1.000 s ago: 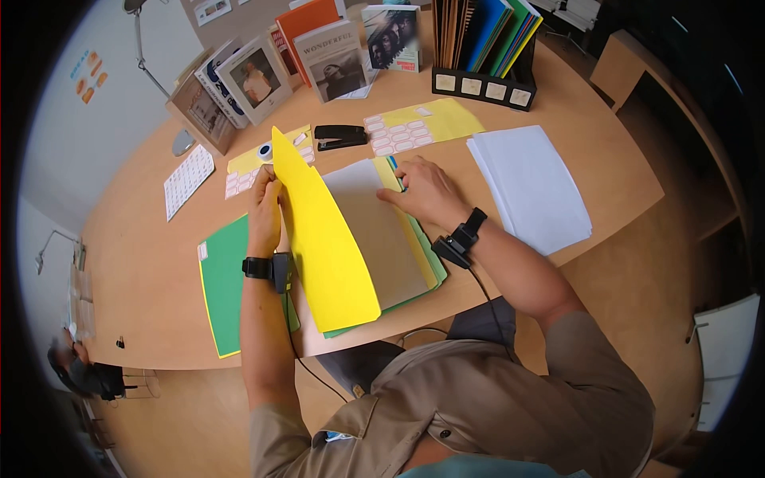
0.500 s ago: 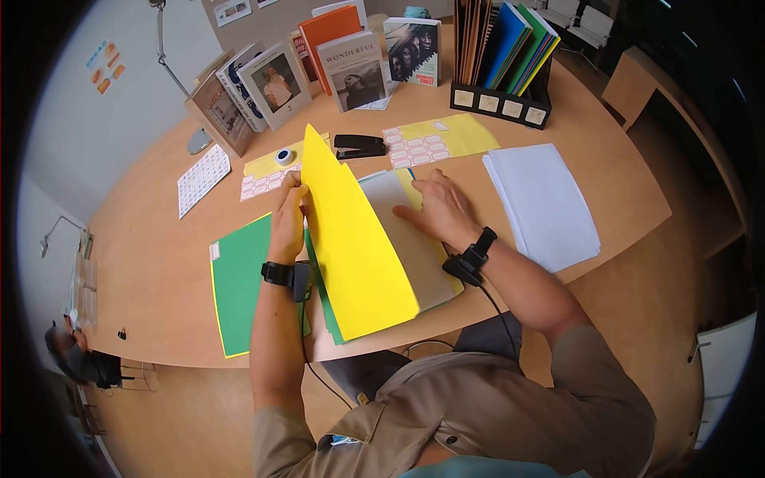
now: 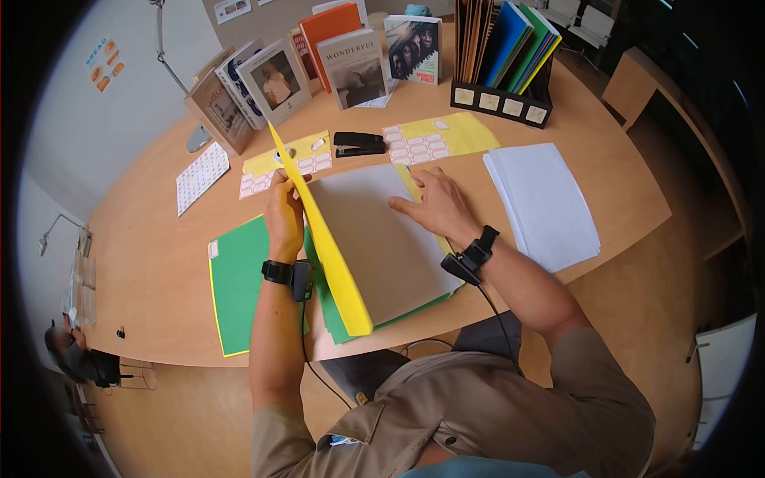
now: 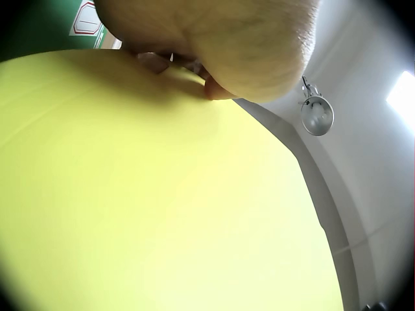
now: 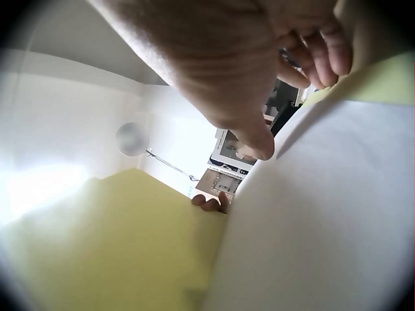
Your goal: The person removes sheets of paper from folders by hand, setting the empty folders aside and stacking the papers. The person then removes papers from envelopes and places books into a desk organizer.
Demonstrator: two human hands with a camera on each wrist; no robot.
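In the head view, my left hand [image 3: 284,217] holds the raised front cover of a yellow folder [image 3: 333,267], which stands almost on edge. The left wrist view shows fingers curled over the rim of that yellow cover [image 4: 162,194]. Inside the folder lies white paper [image 3: 370,239]. My right hand [image 3: 441,209] rests at the folder's right edge, thumb over the paper and fingers loosely bent on the yellow border [image 5: 382,84]. Beneath the yellow folder, a green folder [image 3: 341,325] peeks out.
To the left lies another green folder [image 3: 243,287] with a label; to the right, a stack of white paper [image 3: 543,207]. Beyond are a black stapler [image 3: 358,144], label sheets [image 3: 418,150], standing books [image 3: 355,72] and a black file holder [image 3: 500,103].
The yellow cover has swung leftward in my left hand, from leaning over the paper to nearly on edge, baring more of the white sheet. My right hand stays at the right edge.
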